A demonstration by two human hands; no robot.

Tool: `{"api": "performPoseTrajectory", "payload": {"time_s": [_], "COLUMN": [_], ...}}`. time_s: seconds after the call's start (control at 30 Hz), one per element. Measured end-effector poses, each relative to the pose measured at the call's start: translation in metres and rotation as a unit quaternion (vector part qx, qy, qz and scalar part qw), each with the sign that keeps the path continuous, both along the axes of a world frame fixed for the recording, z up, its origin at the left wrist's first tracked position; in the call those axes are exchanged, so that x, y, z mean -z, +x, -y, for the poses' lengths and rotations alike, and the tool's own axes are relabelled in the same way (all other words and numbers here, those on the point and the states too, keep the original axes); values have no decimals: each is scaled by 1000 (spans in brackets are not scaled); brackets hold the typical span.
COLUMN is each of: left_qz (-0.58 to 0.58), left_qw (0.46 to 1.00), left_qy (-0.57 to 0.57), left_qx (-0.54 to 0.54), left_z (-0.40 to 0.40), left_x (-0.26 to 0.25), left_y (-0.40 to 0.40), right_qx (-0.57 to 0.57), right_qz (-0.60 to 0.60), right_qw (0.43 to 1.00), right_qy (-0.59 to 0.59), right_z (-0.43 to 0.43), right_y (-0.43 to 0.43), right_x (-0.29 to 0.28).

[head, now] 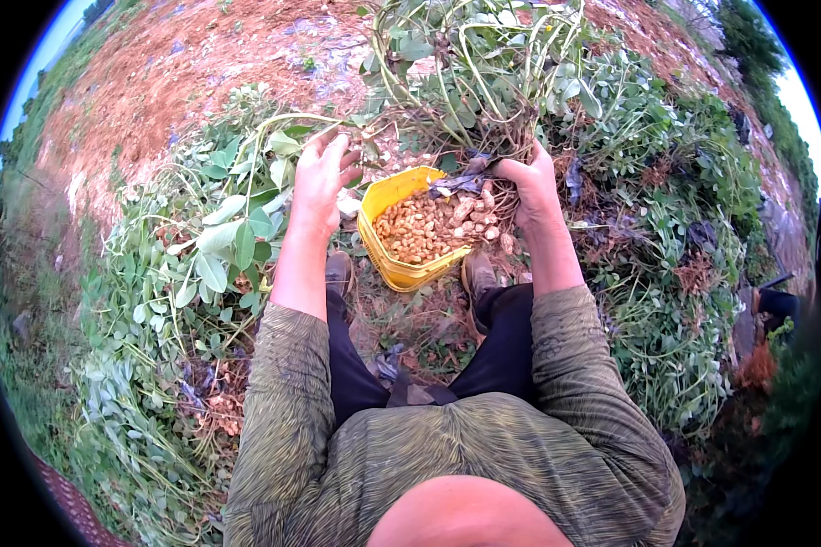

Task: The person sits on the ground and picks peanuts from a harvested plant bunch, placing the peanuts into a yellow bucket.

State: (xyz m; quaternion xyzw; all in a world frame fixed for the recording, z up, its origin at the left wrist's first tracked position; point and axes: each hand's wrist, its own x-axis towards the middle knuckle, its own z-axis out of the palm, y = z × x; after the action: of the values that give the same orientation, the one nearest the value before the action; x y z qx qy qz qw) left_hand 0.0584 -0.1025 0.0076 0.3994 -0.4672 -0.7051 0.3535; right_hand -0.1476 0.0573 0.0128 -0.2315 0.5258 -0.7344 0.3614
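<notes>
My right hand grips an uprooted peanut plant near its roots. Leafy stems spread upward from the grip, and a cluster of peanut pods hangs beside the fingers. Those pods overlap the right side of a yellow plastic basket standing between my feet. Loose peanuts cover the basket's inside. To the left of the basket, my left hand is raised with its fingers apart and slightly bent. A peanut stem passes close to its fingertips; whether they touch it is unclear.
Heaps of pulled peanut plants lie on the left and on the right, with dark plastic film scraps among them. Reddish bare soil stretches ahead. My shoes stand close to the basket. At the far right edge, a dark-clothed limb shows.
</notes>
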Motion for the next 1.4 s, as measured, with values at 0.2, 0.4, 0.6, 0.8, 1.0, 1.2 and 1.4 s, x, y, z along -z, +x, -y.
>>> {"api": "performPoseTrajectory", "payload": {"time_s": [0.2, 0.4, 0.6, 0.8, 1.0, 1.2, 1.4], "left_qz": [76, -164, -283, 52, 87, 114, 161], "left_qw": [984, 981, 957, 973, 946, 904, 875], "left_qy": [-146, -3, -39, -206, -312, -411, -450], "left_qx": [68, 104, 50, 85, -5, -39, -81], "left_z": [-14, -11, -5, -12, -12, -13, -14], "left_x": [1, -3, -8, 0, 7, 5, 3], "left_y": [-12, -15, -21, -20, -20, -19, -10], "right_qx": [76, 80, 32, -7, -44, -25, 2], "right_qz": [16, 4, -1, 24, 17, 24, 7], "right_qw": [997, 996, 999, 1000, 999, 999, 1000], "right_qy": [-5, -24, -12, 3, 13, 1, 10], "right_z": [-11, -22, -27, -26, -21, -16, -10], "right_y": [-22, -28, -15, 7, 11, 15, 13], "right_x": [-11, -12, -10, -14, -14, -14, -11]}}
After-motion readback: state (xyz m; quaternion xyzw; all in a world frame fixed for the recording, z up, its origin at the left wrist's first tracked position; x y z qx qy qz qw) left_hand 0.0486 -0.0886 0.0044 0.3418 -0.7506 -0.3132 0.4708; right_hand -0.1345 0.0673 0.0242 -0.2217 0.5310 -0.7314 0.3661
